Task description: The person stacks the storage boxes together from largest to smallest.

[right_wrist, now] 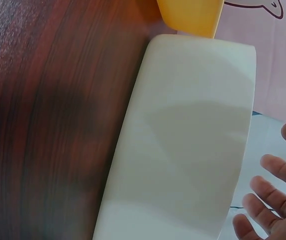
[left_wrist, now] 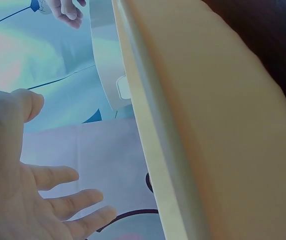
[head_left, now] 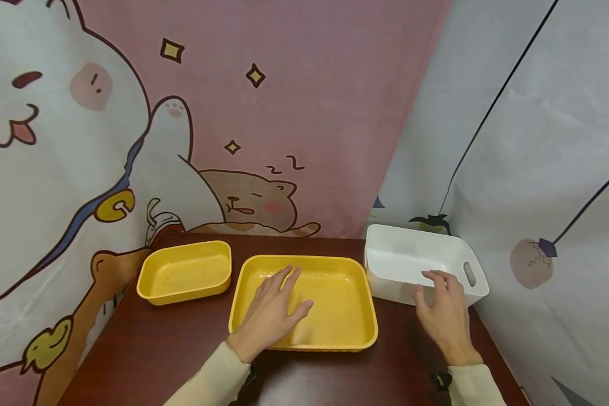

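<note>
A small yellow tray (head_left: 185, 273) near the table's (head_left: 127, 349) far-left corner stands a gap apart from the glossy large yellow tray (head_left: 330, 304) mid-table, above which the left hand (head_left: 269, 313) spreads, while the right hand (head_left: 444, 313), well apart, hovers, fingers loosely bent, above the white slotted bin (head_left: 393, 287) near the far-right corner.

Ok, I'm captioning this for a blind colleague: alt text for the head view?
A person's left hand is spread over a large yellow tray, their right hand at the near side of a white bin. A smaller yellow tray stands to the left on the dark table, before a cartoon-cat backdrop.
</note>
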`<state>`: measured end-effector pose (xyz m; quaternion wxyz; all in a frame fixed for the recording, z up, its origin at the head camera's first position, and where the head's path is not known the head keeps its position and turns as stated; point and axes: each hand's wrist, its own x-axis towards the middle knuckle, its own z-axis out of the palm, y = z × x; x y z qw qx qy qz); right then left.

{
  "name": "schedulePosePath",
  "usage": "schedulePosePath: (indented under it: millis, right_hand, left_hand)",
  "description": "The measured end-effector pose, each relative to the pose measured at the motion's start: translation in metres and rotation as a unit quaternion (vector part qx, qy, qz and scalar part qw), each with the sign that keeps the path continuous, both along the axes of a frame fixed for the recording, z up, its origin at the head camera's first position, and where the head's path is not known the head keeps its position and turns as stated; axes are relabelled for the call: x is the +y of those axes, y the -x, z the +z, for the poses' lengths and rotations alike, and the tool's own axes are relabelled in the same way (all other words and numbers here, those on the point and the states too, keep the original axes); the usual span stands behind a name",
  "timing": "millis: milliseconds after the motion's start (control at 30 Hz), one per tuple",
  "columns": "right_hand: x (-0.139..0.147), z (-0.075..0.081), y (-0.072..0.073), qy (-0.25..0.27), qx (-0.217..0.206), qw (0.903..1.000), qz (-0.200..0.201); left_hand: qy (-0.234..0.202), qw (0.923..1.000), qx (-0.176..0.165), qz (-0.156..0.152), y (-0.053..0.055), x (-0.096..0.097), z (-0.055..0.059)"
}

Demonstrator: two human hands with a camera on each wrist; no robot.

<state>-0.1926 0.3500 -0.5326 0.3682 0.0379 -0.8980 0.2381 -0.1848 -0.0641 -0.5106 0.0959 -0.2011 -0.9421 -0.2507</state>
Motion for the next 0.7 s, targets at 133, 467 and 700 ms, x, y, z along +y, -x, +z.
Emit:
schedulePosePath:
  millis: [133,467,700]
  right_hand:
    - [0.002,0.000,0.001,0.004,0.000,1.0000,-0.002]
    - [0.011,-0.002,0.003,-0.005,-0.008,0.9999,-0.011]
    - [0.019,-0.002,0.006,-0.005,-0.031,0.9991,-0.027]
  left_hand:
    - [0.003,1.0000,-0.004,-0.003,0.002,0.003,0.001]
    - [-0.014,0.9998,-0.011,-0.013,0.006,0.013,0.004]
    - [-0.019,0.9994,-0.019,-0.022,0.010,0.020,0.003]
